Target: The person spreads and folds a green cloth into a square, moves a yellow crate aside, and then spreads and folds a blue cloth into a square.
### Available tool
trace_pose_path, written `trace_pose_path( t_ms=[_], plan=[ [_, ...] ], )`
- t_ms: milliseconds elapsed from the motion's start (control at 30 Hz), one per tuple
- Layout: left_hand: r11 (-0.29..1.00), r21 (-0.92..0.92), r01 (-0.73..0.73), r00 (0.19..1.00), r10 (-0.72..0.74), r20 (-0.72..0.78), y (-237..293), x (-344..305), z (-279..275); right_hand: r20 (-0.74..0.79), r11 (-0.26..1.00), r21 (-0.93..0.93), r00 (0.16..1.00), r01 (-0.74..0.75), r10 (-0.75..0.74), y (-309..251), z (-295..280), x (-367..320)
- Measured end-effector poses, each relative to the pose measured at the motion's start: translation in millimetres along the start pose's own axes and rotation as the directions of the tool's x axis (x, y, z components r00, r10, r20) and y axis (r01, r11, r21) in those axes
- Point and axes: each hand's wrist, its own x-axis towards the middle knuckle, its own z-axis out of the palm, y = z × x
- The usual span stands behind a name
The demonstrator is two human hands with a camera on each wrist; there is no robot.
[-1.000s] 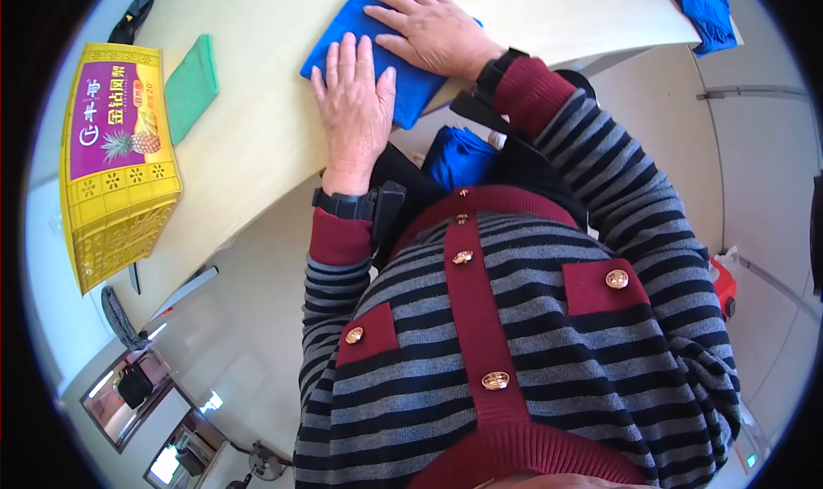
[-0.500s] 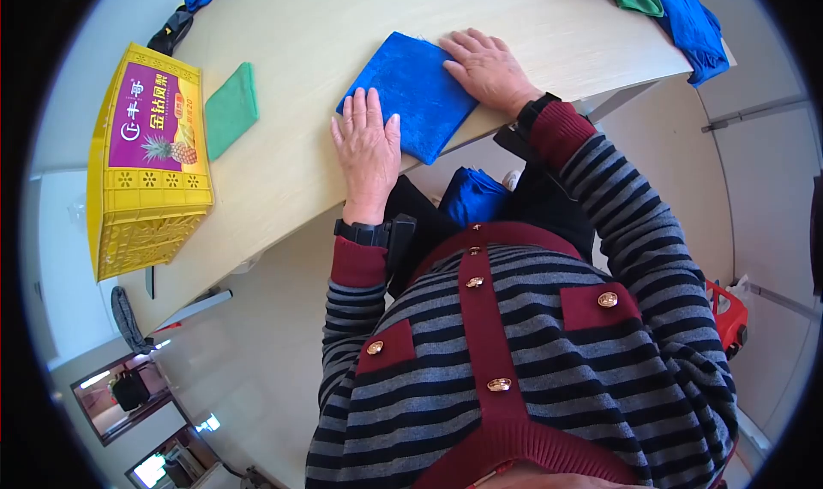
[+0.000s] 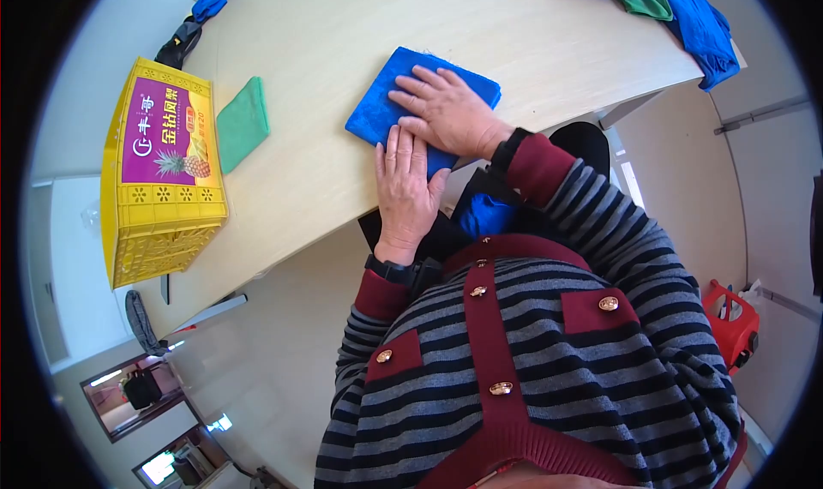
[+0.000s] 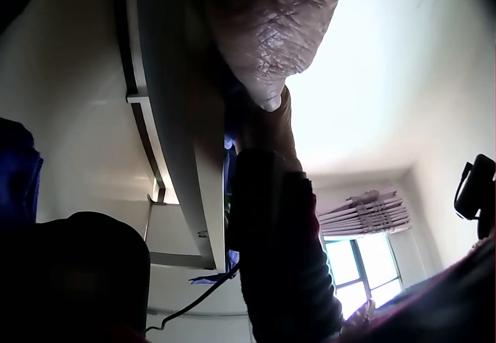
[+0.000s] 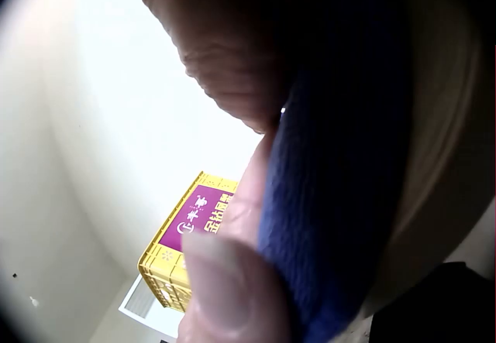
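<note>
A folded blue cloth [image 3: 377, 103] lies on the table near its front edge. My right hand [image 3: 454, 112] rests flat across the middle of it, fingers straight and pointing left. Against the near left part of the cloth lies my left hand [image 3: 407, 189], its straight fingertips meeting the right hand's fingers and its thumb spread. In the right wrist view the thick folded edge of the blue cloth [image 5: 310, 219] shows beside the left thumb [image 5: 221, 289]. The cloth's near corner is partly hidden under the hands.
A yellow crate [image 3: 167, 198] with a pineapple label stands at the table's left, beside a folded green cloth [image 3: 243, 125]. Blue cloths [image 3: 686, 18] hang over the far right corner. More blue cloth [image 3: 484, 215] lies on the lap. A red plastic thing [image 3: 729, 322] stands at right.
The right hand slid to the cloth's right edge, then came back over its middle. The left hand moved to the near edge, close against the right hand. The head view shifted.
</note>
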Motion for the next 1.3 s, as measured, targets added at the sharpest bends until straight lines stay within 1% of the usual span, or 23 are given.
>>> trace_pose_path(
  t_ms=[33, 133, 167, 267, 367, 433, 533, 700, 767, 833, 900, 933, 967, 1033, 1100, 1167, 1200, 1300],
  plan=[
    [1.000, 0.001, 0.003, 1.000, -0.003, 0.008, 1.8, -1.9, -1.6, 0.002, 1.000, 0.008, 1.000, -0.003, 0.003, 2.9, 3.2, -1.4],
    [1.000, 0.003, -0.005, 1.000, 0.005, 0.011, 7.1, 0.6, -6.2, -0.037, 0.992, -0.084, 0.995, -0.097, 0.095, 19.5, 1.7, 2.9],
    [1.000, 0.013, 0.002, 1.000, -0.003, 0.013, 8.8, 1.1, -6.4, -0.041, 0.991, -0.085, 0.994, -0.100, 0.097, 20.8, 0.4, 3.0],
    [0.999, 0.031, 0.017, 1.000, -0.017, 0.007, 12.1, 1.1, -8.1, -0.016, 0.983, -0.071, 0.986, -0.168, 0.167, 23.0, -5.2, 3.0],
    [0.997, 0.058, -0.043, 0.999, 0.041, 0.033, 10.9, -1.3, -11.5, -0.053, 0.979, -0.060, 0.980, -0.194, 0.191, 20.2, -7.7, -2.3],
    [0.997, 0.072, -0.033, 0.999, 0.031, 0.026, 6.3, -1.5, -15.5, -0.074, 0.977, -0.056, 0.977, -0.206, 0.201, 17.7, -9.5, -8.5],
    [0.996, 0.087, -0.016, 1.000, 0.014, 0.023, -3.0, -1.9, -20.8, 0.005, 0.953, -0.050, 0.954, -0.299, 0.299, 4.1, -23.6, -27.5],
    [0.998, 0.066, 0.014, 0.999, -0.016, 0.036, -16.4, -3.4, -27.4, -0.027, 0.952, -0.073, 0.955, -0.296, 0.295, -15.1, -33.6, -62.2],
    [0.999, 0.034, 0.027, 0.998, -0.029, 0.047, -20.9, -3.9, -30.8, 0.019, 0.956, -0.089, 0.959, -0.281, 0.284, -16.2, -42.5, -71.8],
    [0.999, 0.010, 0.033, 0.998, -0.033, 0.051, -26.5, -0.7, -36.7, 0.041, 0.958, -0.095, 0.961, -0.269, 0.274, -16.3, -54.0, -65.5],
    [0.998, -0.048, 0.036, 0.997, -0.033, 0.074, -27.6, 4.8, -40.3, -0.021, 0.970, -0.064, 0.972, -0.236, 0.235, -14.9, -70.7, -46.1],
    [0.998, -0.047, 0.036, 0.996, -0.032, 0.078, -27.4, 11.0, -38.8, -0.050, 0.974, -0.049, 0.975, -0.221, 0.218, -15.3, -73.1, -37.3],
    [0.997, -0.034, 0.068, 0.997, -0.067, 0.039, -28.1, 22.6, -34.5, -0.049, 0.974, -0.046, 0.974, -0.223, 0.221, -16.4, -67.4, -26.2],
    [0.991, -0.009, 0.131, 0.991, -0.131, -0.042, -30.4, 45.9, -25.3, -0.038, 0.980, 0.137, 0.988, -0.145, 0.151, -20.3, -47.0, -2.6],
    [0.990, -0.017, 0.139, 0.990, -0.140, -0.034, -31.8, 52.3, -4.0, -0.064, 0.982, 0.125, 0.987, -0.140, 0.149, -22.0, -22.5, 1.7],
    [0.984, -0.036, 0.175, 0.984, -0.176, -0.015, -28.4, 57.9, 9.2, -0.098, 0.987, 0.099, 0.986, -0.124, 0.134, -23.2, -15.1, 4.2],
    [0.984, -0.038, 0.173, 0.985, -0.173, -0.006, -31.9, 57.4, 12.0, -0.094, 0.986, 0.102, 0.985, -0.133, 0.142, -19.3, -11.8, 4.2],
    [0.986, 0.078, 0.147, 0.984, -0.154, 0.091, -39.5, 45.7, 12.2, -0.013, 0.985, 0.039, 0.986, -0.166, 0.167, -7.0, -5.9, -4.1]
  ],
)
